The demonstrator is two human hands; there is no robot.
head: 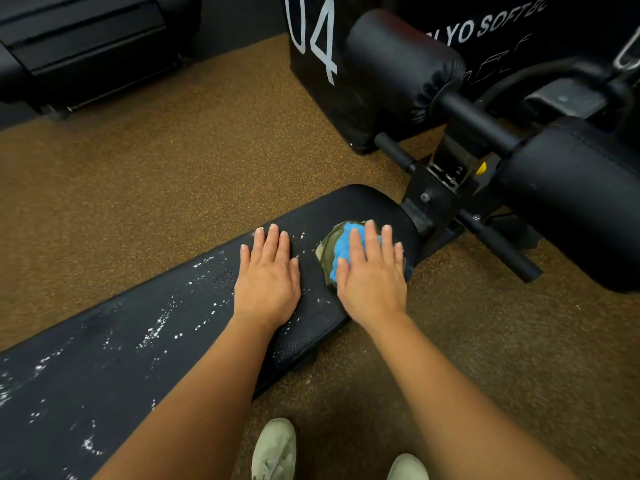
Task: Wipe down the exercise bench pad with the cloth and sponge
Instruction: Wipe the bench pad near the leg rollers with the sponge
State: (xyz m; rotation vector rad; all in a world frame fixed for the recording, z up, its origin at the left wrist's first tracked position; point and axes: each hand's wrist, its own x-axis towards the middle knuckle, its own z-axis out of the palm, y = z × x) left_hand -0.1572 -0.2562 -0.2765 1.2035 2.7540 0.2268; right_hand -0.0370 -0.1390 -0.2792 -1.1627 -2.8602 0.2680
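The black exercise bench pad (138, 341) runs from lower left to the middle, speckled with white droplets or foam. My left hand (266, 275) lies flat on the pad with straight fingers. Just to its right, my right hand (372, 271) presses with straight fingers on a bunched blue cloth (343, 247) near the pad's far end. A dull green piece, perhaps the sponge (325, 249), shows under the cloth's left edge; most of it is hidden.
Black foam leg rollers (401, 64) and a metal frame with a yellow pin (480, 168) stand beyond the pad's end. A black soft box marked 04 (311, 39) sits behind. Brown speckled floor (156, 174) surrounds the bench. My pale shoes (275, 448) stand below.
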